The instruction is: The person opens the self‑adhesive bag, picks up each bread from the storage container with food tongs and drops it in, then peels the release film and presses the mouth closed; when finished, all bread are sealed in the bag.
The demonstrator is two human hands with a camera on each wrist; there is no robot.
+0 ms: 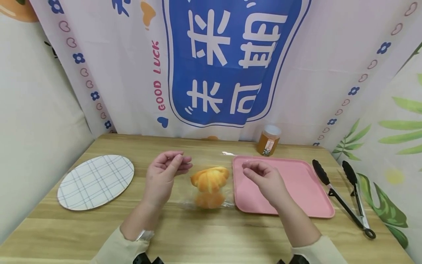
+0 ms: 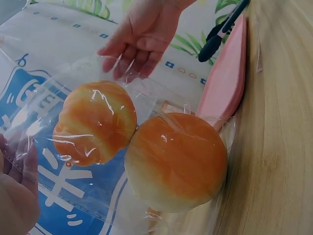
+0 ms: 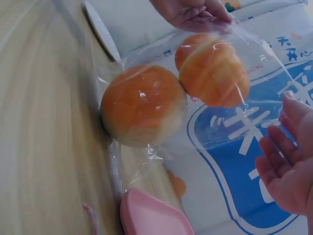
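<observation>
A clear plastic bag (image 2: 161, 100) stands upright on the table between my hands. Inside it, a round golden bun (image 2: 176, 161) sits at the bottom and a ridged bread roll (image 1: 211, 179) rests above it. My left hand (image 1: 165, 174) is at the bag's left side, fingers loosely bent; in the left wrist view some of them show through the plastic. At the opposite side, my right hand (image 1: 263, 179) has relaxed fingers, with fingertips (image 3: 289, 95) near the upper edge of the bag. Exact contact with the thin film is hard to make out.
A pink tray (image 1: 296, 187) lies just right of the bag. Black-tipped tongs (image 1: 349, 209) lie spread at its right. A white-lidded amber jar (image 1: 269, 141) stands behind the tray. At the left is an oval checked plate or mat (image 1: 97, 181). A printed curtain (image 1: 132, 73) hangs behind the table.
</observation>
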